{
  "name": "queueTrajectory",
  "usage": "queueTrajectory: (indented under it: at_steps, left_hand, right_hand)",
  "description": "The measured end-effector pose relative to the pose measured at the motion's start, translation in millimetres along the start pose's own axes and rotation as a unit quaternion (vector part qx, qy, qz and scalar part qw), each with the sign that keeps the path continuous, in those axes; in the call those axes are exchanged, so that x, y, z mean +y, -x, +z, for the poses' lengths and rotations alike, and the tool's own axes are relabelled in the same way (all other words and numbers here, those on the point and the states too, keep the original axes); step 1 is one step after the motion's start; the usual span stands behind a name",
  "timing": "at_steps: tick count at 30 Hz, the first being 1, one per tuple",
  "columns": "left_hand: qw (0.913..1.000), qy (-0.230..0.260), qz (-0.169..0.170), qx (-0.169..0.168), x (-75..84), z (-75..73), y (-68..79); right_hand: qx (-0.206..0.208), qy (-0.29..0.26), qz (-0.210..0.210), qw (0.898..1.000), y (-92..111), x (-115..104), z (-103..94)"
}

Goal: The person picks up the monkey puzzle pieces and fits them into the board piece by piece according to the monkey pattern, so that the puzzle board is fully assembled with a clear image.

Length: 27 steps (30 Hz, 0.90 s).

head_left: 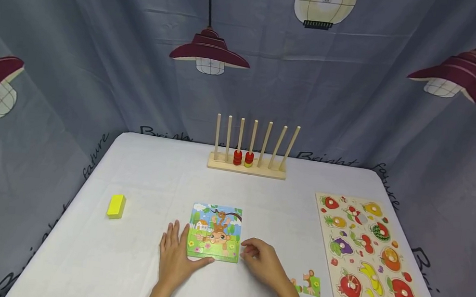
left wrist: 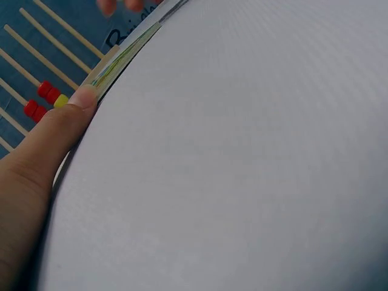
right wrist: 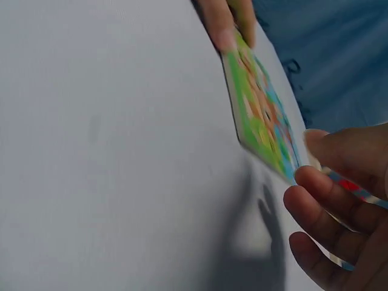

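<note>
A square jigsaw puzzle (head_left: 214, 228) with a monkey picture lies on the white table. My left hand (head_left: 176, 260) rests at its lower left corner, fingers straight along the left side and thumb along the near edge. In the left wrist view the thumb (left wrist: 57, 130) touches the puzzle's edge. Beside the right side of the puzzle is my right hand (head_left: 264, 263), its fingers loosely bent. The right wrist view shows nothing between the thumb and fingertips, which are right at the puzzle's corner (right wrist: 285, 173).
Loose puzzle pieces (head_left: 312, 284) lie by the right forearm, partly hidden by it. A wooden fruit board (head_left: 366, 254) is at the right. Toward the back stands a wooden peg rack (head_left: 246, 167) with red and yellow beads. One yellow block (head_left: 116, 206) sits at the left.
</note>
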State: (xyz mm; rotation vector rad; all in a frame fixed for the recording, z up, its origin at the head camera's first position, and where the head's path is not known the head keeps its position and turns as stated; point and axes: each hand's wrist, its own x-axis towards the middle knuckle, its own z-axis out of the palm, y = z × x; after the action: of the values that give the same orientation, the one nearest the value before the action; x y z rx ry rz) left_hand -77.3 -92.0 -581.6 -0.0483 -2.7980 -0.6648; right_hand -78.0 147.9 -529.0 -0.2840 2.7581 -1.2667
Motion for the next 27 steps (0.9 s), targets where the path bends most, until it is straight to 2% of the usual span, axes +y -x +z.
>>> queueTrajectory:
  at_steps: [5, 8, 19, 24, 27]
  left_hand:
    - [0.9998, 0.001, -0.006, -0.018, -1.3, -0.2, 0.1]
    - [0.9996, 0.004, -0.011, -0.025, -1.0, -0.8, -0.1]
    - [0.9995, 0.003, -0.015, -0.029, -0.3, -1.6, 0.9]
    - [0.9996, 0.003, -0.013, -0.023, -0.2, -1.0, 0.3]
    - [0.9996, 0.002, -0.014, -0.024, -0.3, -0.8, 0.5]
  right_hand:
    - [0.051, 0.017, 0.065, 0.996, 19, 16, -21.6]
    - [0.065, 0.022, 0.106, 0.992, 32, 24, -33.8]
    - [0.073, 0.065, 0.199, 0.975, 78, 41, -63.2]
    - [0.064, 0.101, 0.22, 0.968, 87, 46, -65.2]
    - [0.045, 0.115, 0.239, 0.963, 90, 48, -61.6]
